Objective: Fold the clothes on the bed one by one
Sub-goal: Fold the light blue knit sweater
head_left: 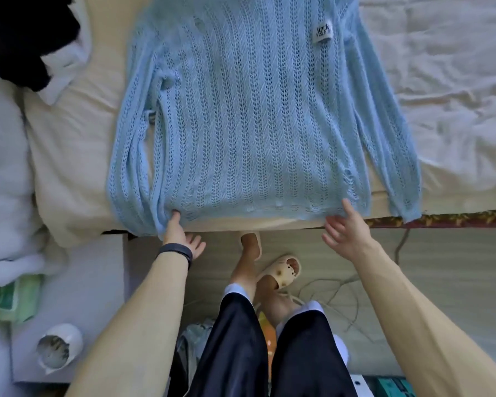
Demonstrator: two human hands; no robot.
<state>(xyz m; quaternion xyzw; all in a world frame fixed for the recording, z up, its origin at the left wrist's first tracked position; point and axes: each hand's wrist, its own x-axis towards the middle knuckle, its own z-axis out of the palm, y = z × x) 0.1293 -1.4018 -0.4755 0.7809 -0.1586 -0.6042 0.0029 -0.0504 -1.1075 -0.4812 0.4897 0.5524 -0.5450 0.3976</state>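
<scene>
The sweater (pixel 249 110) is seen to be loose open-knit yarn, fuzzy and matt. The bed sheet (pixel 78 156) is creased matt cloth; a satin-like sheen is shown by the dark shorts (pixel 235 353).

floor (pixel 441 282): pale, striped | cream slippers: one (pixel 284 270) with dark dots on top, other (pixel 254 243) just ahead of it | grey cables (pixel 335 296) tangled right of the feet | left ledge (pixel 83 282): green packets (pixel 15 299), white ragged-rim cup (pixel 59 349) on its side | white duvet (pixel 3 167) bunched far left | dark shorts (pixel 235 353) | teal box (pixel 393 386) bottom right
</scene>
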